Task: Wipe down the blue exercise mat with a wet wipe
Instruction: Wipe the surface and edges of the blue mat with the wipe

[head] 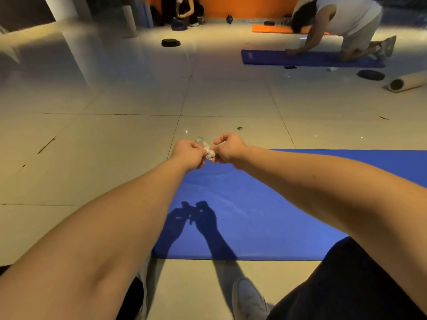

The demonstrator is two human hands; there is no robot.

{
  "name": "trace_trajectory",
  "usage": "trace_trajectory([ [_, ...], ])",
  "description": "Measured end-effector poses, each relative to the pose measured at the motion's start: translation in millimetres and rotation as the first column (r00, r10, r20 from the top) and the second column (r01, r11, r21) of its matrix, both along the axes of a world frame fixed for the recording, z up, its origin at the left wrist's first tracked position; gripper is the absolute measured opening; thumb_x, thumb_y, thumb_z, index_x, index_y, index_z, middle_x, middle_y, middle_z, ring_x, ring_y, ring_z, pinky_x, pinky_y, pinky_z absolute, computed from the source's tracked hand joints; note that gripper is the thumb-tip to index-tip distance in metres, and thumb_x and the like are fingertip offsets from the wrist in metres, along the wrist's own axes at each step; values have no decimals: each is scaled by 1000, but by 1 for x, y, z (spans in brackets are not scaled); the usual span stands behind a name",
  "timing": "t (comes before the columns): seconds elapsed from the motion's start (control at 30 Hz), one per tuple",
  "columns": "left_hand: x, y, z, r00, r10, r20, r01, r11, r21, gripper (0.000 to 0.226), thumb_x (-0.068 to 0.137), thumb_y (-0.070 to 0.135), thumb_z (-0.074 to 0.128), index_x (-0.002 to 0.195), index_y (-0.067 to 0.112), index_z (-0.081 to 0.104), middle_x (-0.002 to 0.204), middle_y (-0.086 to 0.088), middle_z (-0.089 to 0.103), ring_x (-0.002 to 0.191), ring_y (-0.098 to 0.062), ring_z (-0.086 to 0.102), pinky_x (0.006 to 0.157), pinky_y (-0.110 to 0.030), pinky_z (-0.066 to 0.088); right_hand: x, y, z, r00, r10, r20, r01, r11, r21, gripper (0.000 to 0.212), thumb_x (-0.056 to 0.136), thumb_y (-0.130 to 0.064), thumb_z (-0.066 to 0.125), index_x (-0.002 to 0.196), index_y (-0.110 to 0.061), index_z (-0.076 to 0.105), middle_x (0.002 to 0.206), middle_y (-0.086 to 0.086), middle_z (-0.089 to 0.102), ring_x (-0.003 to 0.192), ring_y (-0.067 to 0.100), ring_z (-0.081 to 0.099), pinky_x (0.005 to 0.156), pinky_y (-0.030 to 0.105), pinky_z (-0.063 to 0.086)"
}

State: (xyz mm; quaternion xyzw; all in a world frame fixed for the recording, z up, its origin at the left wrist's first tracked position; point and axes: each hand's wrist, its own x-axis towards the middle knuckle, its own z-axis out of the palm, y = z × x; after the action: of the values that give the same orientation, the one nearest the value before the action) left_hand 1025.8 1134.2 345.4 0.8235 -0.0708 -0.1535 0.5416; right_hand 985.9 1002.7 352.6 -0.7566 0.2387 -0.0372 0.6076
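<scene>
Wipe (210, 155), white, bunched | pinched by fingers of left hand (188, 154) and right hand (228, 148) | clear wrapper (200, 141) beside | above blue mat (254, 204)

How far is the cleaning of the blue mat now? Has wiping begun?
Done: the blue mat lies flat on the floor. In hand: left hand and right hand both pinch a small bunched wet wipe, held in the air over the mat's far corner, not touching it. Left: it seems, opening the wipe and all the wiping.

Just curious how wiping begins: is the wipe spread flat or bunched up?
Bunched: the wipe is a small wad pinched between left hand and right hand.
</scene>
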Motion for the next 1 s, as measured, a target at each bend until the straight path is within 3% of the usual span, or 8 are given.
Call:
trace_trajectory([
  [0.1, 18, 4, 2, 999, -34, -29, 34, 999, 2, 19, 82, -5, 65, 68, 5, 60, 72, -21, 64, 65, -27, 59, 66, -37, 53, 9, 8, -6, 1000, -11, -20, 11, 1000, -11, 30, 87, 12, 52, 87, -16, 42, 80, 19, 57, 42, 21, 56, 36, 18, 35],
  [0.2, 40, 0, -5, 996, -42, -74, 44, 999, 18, 17, 83, -6, 62, 72, 6, 62, 77, -21, 65, 63, -28, 60, 65, -37, 55, 28, 9, -20, 998, -28, -56, 27, 999, -19, 25, 85, 15, 48, 85, -9, 53, 71, 18, 60, 42, 19, 58, 37, 18, 41],
  [0.33, 75, -14, -38, 990, -21, -142, 29, 998, 55, 16, 86, 1, 66, 73, 9, 62, 77, -14, 66, 65, -27, 64, 72, -41, 61, 62, 0, -58, 989, -109, -105, 118, 990, 82, 17, 81, 10, 56, 88, 4, 69, 76, 19, 68, 60, 23, 61, 52, 25, 52],
  [0.43, 100, -28, -67, 984, 25, -177, -11, 997, 79, 6, 88, 4, 64, 88, 3, 70, 82, -14, 68, 67, -25, 67, 78, -46, 63, 86, -8, -91, 978, -151, -146, 172, 974, 145, 23, 70, 7, 54, 87, 11, 69, 77, 25, 67, 66, 25, 58, 63, 33, 50],
  [0.53, 121, -36, -92, 979, 2, -202, 24, 992, 127, 11, 87, -1, 65, 95, 1, 71, 91, -13, 71, 79, -27, 71, 81, -46, 63, 105, -14, -120, 977, -137, -166, 166, 970, 176, 23, 65, 7, 59, 85, 3, 70, 75, 13, 66, 65, 24, 54, 62, 31, 47],
  [0.63, 135, -37, -113, 978, -3, -210, 36, 988, 153, 24, 82, -7, 66, 78, 16, 72, 99, -9, 72, 93, -31, 71, 82, -47, 62, 117, -19, -149, 980, -105, -168, 136, 974, 183, 24, 75, 7, 65, 94, -7, 72, 79, 11, 70, 63, 21, 58, 54, 25, 48],
  [0.8, 160, -46, -150, 958, -23, -287, 73, 984, 164, 18, 80, -5, 66, 89, 9, 73, 97, -16, 73, 87, -37, 74, 79, -53, 62, 138, -31, -196, 966, -165, -199, 191, 974, 120, 12, 84, -1, 66, 92, -7, 73, 73, 3, 64, 54, 13, 50, 45, 22, 41],
  [1.0, 193, -72, -188, 939, -53, -341, 95, 990, 108, 9, 90, -1, 65, 92, 8, 69, 102, -16, 73, 83, -26, 72, 80, -42, 62, 181, -53, -231, 941, -260, -216, 264, 964, -11, 16, 87, -3, 60, 79, -15, 68, 66, -1, 59, 58, 16, 49, 49, 25, 42],
])
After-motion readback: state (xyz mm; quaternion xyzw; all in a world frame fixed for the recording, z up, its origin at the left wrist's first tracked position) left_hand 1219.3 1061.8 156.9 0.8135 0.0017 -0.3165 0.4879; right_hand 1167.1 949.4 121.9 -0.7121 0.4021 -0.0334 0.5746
